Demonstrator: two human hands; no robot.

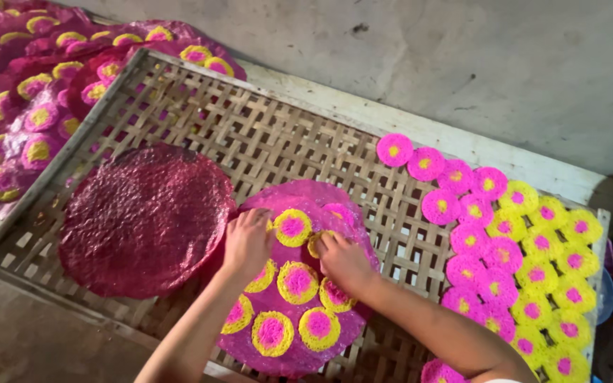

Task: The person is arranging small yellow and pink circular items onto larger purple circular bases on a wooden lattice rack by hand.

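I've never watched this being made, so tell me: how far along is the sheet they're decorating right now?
Mostly filled. The pink sheet under the hands already carries about eight yellow-rimmed discs. The left hand and right hand are pressing discs near its top edge, where bare space remains. A plain dark sheet lies undecorated beside it, loose discs wait on the bamboo tray, and finished sheets are stacked behind.

Two bare forearms enter from below, ending in the left hand (247, 243) and right hand (344, 262). No sleeves, rings or wristbands show. A white garment edge (503, 381) appears at the right upper arm.
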